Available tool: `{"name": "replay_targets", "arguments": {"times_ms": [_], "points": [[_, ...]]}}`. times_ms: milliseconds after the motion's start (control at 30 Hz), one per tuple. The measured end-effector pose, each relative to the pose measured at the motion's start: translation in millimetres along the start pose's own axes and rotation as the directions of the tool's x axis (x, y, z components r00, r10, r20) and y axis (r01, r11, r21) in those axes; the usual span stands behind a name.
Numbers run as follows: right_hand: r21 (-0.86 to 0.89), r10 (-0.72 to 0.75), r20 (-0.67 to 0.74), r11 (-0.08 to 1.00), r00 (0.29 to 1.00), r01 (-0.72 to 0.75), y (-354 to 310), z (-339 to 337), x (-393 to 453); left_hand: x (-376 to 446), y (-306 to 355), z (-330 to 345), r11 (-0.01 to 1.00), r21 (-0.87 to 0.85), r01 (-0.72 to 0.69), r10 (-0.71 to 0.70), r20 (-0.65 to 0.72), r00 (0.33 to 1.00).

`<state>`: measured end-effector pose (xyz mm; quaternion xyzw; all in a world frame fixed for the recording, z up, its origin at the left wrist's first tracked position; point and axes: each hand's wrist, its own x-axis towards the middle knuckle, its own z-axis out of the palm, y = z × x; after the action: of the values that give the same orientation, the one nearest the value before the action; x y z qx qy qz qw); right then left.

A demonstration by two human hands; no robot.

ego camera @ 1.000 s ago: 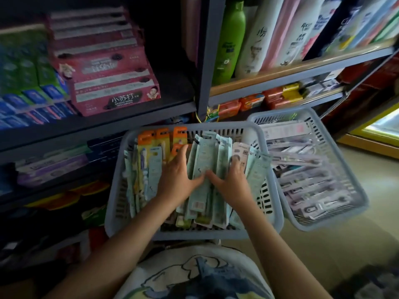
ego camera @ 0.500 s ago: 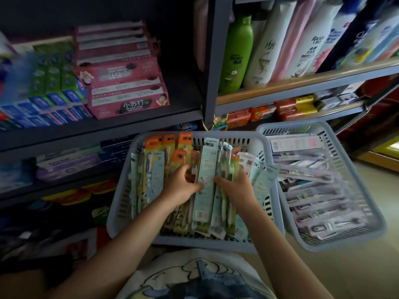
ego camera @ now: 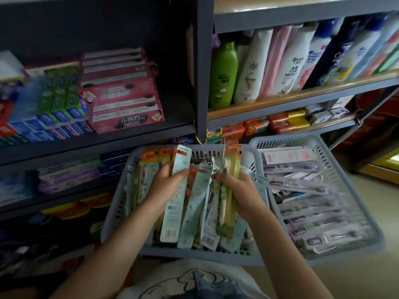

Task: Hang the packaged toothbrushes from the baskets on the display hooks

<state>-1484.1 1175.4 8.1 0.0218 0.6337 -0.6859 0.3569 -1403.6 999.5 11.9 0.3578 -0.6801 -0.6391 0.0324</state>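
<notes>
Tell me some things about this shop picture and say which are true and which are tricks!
1. The left hand holds a pale green toothbrush pack. True.
2. The right hand is empty. False: it grips a yellow-green toothbrush pack.
3. There are two grey baskets. True: the near basket sits under the hands, and the second basket is to its right.
4. The green bottle lies inside a basket. False: it stands on the shelf among other bottles.
5. The second basket is full of orange packs. False: its packs look mostly pale purple and white.
</notes>
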Motion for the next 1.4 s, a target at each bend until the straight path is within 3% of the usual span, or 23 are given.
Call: {"name": "replay_targets", "arguments": {"times_ms": [133, 267, 333, 567, 667, 767, 900, 1067, 1233, 1400], "points": [[0.061, -0.047, 0.101, 0.997, 0.994, 0.041, -24, 18, -3, -4, 27, 7, 0.988, -0.155, 0.025, -0.025, 0.006, 1.0], [0.123, -0.062, 0.174, 0.992, 0.983, 0.041, -42, 34, -3, -10, 48, 9, 0.835, -0.452, 0.314, -0.2, 0.283, 0.938], [0.127, -0.052, 0.191, 0.992, 0.98, 0.028, -46, 37, 3, -7, 44, 7, 0.807, -0.496, 0.322, -0.211, 0.267, 0.94], [0.105, 0.058, 0.2, 0.991, 0.978, -0.081, -36, 45, 26, -11, 29, 5, 0.811, -0.511, 0.286, -0.283, 0.086, 0.955], [0.109, 0.084, 0.249, 0.987, 0.965, -0.114, -32, 52, 25, -19, 21, -3, 0.779, -0.592, 0.207, -0.224, 0.045, 0.973], [0.072, 0.107, 0.267, 0.989, 0.958, -0.131, -24, 65, 20, -28, 9, -16, 0.836, -0.538, 0.105, -0.178, -0.085, 0.98], [0.02, 0.102, 0.279, 0.994, 0.955, -0.112, -13, 86, 9, -46, -3, -42, 0.882, -0.469, 0.034, -0.122, -0.16, 0.98], [-0.014, 0.064, 0.297, 0.998, 0.953, -0.062, 4, 121, -24, -83, -26, -86, 0.913, -0.408, -0.009, -0.059, -0.154, 0.986], [-0.125, 0.02, 0.289, 0.992, 0.957, 0.017, 27, 187, -80, -139, -48, -155, 0.851, -0.525, -0.005, -0.052, -0.094, 0.994], [-0.206, -0.014, 0.451, 0.971, 0.892, 0.119, 66, 280, -146, -199, -80, -245, 0.824, -0.563, -0.063, -0.021, -0.141, 0.99]]}}
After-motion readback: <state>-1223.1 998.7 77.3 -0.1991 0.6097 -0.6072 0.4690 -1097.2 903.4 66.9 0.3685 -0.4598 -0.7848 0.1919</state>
